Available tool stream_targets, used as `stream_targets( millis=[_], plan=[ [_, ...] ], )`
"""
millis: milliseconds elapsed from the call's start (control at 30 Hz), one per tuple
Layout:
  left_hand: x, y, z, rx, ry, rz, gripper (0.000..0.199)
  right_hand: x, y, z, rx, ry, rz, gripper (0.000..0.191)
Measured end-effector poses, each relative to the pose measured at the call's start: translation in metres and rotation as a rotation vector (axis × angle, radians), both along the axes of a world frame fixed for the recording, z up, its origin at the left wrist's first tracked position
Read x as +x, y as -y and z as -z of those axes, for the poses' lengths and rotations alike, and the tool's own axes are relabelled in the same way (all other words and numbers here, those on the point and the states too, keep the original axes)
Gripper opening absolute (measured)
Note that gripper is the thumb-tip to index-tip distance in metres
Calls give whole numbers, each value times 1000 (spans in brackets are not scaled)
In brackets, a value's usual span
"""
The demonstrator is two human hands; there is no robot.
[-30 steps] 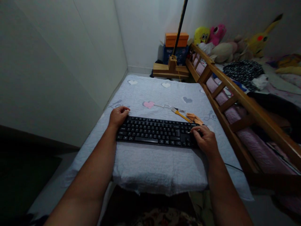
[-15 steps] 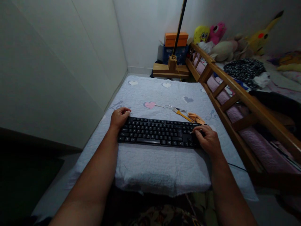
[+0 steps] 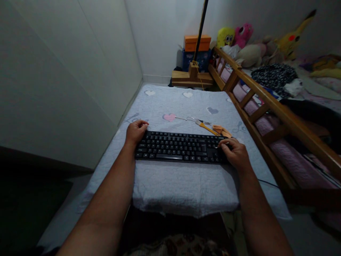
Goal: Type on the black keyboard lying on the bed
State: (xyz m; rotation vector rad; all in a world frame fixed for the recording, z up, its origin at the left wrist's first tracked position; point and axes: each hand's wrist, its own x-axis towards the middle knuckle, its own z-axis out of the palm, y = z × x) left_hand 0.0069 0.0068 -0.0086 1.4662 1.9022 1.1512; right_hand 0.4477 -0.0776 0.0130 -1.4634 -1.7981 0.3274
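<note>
Head: right fingers (image 3: pixel 231 141) pinch a stick (image 3: pixel 217 147); left fingers (image 3: pixel 140 123), grip unclear; orange box (image 3: pixel 197 43) closed.

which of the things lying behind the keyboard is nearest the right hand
The orange cloth, just behind the right end of the keyboard; the yellow-handled brush and thin wire tool lie farther left.

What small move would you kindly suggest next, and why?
Perhaps ease the thin white stick between the keys of the black rectangular keyboard, since the right hand pinches it near the right-side keys and the left hand is at the keyboard's left end.
</note>
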Motion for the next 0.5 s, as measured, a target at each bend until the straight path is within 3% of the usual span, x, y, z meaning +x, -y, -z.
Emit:
stream_targets(
  millis=[500],
  plan=[
    [0, 0, 1, 1, 4, 23, 22, 3, 1, -5, -53, -4, 23, 16]
  ],
)
